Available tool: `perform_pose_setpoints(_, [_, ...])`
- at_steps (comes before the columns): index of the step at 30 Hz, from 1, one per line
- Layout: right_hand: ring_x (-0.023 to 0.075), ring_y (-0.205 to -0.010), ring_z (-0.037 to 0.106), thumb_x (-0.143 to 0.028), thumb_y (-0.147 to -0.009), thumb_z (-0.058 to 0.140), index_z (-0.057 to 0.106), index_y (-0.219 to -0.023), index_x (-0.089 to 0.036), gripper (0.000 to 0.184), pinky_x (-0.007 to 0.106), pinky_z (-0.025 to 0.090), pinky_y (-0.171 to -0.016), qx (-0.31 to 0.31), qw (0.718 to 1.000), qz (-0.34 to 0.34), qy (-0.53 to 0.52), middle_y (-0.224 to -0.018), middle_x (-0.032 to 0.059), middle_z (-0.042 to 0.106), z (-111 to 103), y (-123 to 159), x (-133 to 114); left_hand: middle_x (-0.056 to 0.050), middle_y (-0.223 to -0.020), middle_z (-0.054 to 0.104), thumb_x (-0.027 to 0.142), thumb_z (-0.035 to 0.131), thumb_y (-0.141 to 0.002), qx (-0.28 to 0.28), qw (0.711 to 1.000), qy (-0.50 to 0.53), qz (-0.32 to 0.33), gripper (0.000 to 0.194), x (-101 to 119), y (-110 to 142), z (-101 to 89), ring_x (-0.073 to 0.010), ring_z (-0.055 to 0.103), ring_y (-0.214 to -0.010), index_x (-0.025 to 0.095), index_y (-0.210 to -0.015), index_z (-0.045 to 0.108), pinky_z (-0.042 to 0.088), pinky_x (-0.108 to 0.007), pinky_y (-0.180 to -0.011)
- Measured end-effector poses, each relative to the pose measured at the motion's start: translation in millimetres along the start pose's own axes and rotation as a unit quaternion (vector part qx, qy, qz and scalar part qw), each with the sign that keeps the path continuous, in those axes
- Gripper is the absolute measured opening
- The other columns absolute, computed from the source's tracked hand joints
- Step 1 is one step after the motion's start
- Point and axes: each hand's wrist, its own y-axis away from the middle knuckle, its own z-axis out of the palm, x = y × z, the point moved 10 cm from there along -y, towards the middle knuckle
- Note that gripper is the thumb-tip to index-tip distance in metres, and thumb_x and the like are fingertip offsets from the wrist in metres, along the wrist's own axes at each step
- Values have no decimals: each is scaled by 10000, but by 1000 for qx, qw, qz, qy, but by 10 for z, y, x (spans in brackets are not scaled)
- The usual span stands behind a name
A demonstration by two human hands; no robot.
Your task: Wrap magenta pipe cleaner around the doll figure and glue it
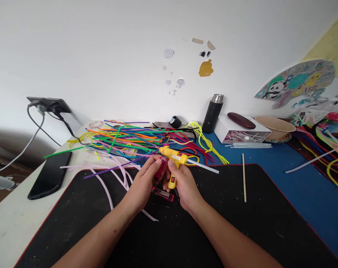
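My right hand (182,178) is closed around the handle of a yellow hot glue gun (176,158), its nozzle pointing left. A translucent glue stick (205,166) juts from the back of the gun. Close by on the left, my left hand (148,175) pinches a small magenta fuzzy piece (161,169), partly hidden by the fingers; its exact shape cannot be made out. The nozzle is just above this piece; whether they touch is unclear. Below the hands, a small dark pink box with a label (163,194) lies on the black mat (213,223).
Many coloured pipe cleaners (129,137) lie behind my hands, with pale lilac ones (102,186) on the mat. A wooden stick (244,178) rests at right. Behind stand a black thermos (212,113), a white box (241,128) and a bowl (274,126). A phone (50,175) lies left.
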Motion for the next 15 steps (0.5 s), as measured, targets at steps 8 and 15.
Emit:
perform_pose_setpoints(8, [112,-422,559,-791,-713,847,587,-718,-207,639,216,405,-390,3,1000,-2,11,-591,-47,574,-2,2,-24,37,-767,584,494,777,-908,8,1000,-13,6,284,-17,-26,-50,-146,515,-640,232,-947,676,503,-248,-543])
perform_pose_setpoints(15, [124,-425,546,-782,-722,848,621,-785,-214,615,233,399,-398,6,1000,-1,13,-571,-57,554,-6,10,-20,42,-756,579,535,805,-883,-18,999,-31,5,347,30,29,31,-138,540,-626,227,-988,682,523,-239,-542])
